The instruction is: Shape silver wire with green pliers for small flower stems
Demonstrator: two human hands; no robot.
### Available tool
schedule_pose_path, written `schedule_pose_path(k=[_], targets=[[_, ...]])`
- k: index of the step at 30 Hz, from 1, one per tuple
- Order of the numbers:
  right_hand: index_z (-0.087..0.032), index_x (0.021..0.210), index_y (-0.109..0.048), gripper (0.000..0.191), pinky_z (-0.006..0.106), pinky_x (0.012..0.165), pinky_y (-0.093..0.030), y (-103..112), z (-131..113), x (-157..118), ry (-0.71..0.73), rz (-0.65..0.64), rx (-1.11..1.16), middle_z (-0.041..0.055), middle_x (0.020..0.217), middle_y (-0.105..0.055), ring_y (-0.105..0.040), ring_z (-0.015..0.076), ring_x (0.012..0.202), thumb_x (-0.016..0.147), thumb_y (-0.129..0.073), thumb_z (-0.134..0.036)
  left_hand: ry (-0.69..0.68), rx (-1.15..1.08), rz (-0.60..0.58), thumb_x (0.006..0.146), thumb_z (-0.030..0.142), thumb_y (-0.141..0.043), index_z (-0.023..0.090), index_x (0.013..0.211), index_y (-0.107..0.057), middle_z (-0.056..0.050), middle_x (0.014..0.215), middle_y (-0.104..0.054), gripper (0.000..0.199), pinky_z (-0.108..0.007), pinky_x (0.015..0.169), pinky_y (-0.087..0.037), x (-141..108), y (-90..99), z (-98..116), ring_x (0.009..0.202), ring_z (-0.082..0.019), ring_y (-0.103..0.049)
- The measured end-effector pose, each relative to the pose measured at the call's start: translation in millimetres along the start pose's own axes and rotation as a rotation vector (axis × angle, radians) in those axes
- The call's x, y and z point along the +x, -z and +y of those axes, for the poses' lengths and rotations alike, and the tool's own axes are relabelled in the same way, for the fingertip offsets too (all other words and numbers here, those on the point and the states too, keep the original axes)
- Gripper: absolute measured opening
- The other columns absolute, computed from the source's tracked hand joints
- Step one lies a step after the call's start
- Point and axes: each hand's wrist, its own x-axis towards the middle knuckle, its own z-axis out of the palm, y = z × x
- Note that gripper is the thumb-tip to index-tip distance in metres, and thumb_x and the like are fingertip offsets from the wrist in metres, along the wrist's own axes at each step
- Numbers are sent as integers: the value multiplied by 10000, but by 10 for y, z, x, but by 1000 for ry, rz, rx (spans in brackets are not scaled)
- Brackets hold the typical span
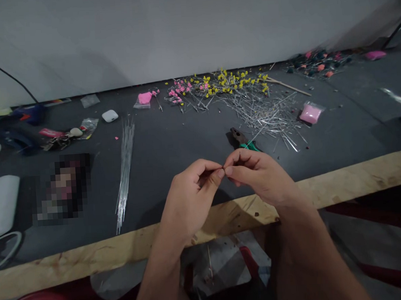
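My left hand and my right hand meet fingertip to fingertip over the table's front edge. Each is closed in a pinch, and whatever they hold is too small to make out. Just beyond my right hand lie pliers with green handles, partly hidden by the fingers. A thin wire shows above the right fingers; I cannot tell whether it is held or lying there. Farther back is a loose heap of cut silvery wires. To the left of my hands lies a bundle of long straight wires.
Wire stems with yellow tips and pink tips lie along the wall. Pink bags, a white case, keys and a dark-and-coral pile surround them. A wooden strip edges the dark table.
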Motion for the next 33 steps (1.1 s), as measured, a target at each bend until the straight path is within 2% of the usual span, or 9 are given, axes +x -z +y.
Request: schedule_pose_path(k=[7, 14, 17, 22, 26, 29, 33], targets=[[-186, 726, -604, 31, 229, 517, -363, -99, -2, 6, 60, 80, 39, -40, 623, -539, -454, 83, 544, 735, -634, -192, 32, -127, 30, 852, 371, -552, 202, 876, -666, 5, 708, -656, 205, -217, 523, -421, -20, -18, -11, 602, -118, -562], [-184, 746, -603, 28, 231, 549, -390, -184, 60, 24, 88, 145, -62, -34, 642, -561, -478, 88, 569, 737, -628, -193, 117, -82, 53, 858, 422, -515, 202, 729, -597, 42, 559, -474, 268, -208, 439, -294, -14, -4, -44, 503, -94, -419], [-185, 756, -610, 22, 240, 574, -407, -203, 81, 16, 77, 148, -103, -18, 673, -586, -512, 107, 619, 749, -619, -203, 160, -84, 30, 863, 449, -494, 200, 703, -547, 56, 523, -401, 300, -206, 419, -250, -18, -9, -82, 470, -87, -358], [-186, 755, -618, 19, 237, 572, -407, -192, 109, -3, 47, 117, -56, -20, 664, -590, -511, 101, 601, 759, -622, -204, 125, -134, -121, 899, 435, -442, 194, 723, -547, 36, 592, -493, 316, -229, 512, -379, -16, 43, -99, 552, -109, -486], [-197, 751, -633, 62, 213, 504, -362, -174, 137, -23, 10, 69, 173, -37, 630, -560, -459, 78, 540, 756, -668, -248, 36, -231, -236, 900, 346, -488, 201, 824, -635, 21, 675, -574, 220, -241, 638, -458, -15, 147, -72, 648, -114, -570], [-204, 735, -631, 73, 210, 470, -324, -182, 128, -51, -32, 59, 312, -48, 592, -533, -413, 67, 494, 746, -681, -256, 13, -326, -218, 845, 294, -594, 211, 874, -682, 6, 730, -634, 125, -235, 670, -485, -3, 185, -102, 688, -118, -605], [-195, 709, -627, 78, 213, 433, -254, -205, 71, -74, -124, -10, 415, -49, 549, -510, -361, 58, 448, 737, -670, -254, -47, -433, -128, 761, 280, -703, 209, 871, -722, -31, 861, -675, 132, -242, 707, -514, 16, 156, -188, 734, -129, -624]])
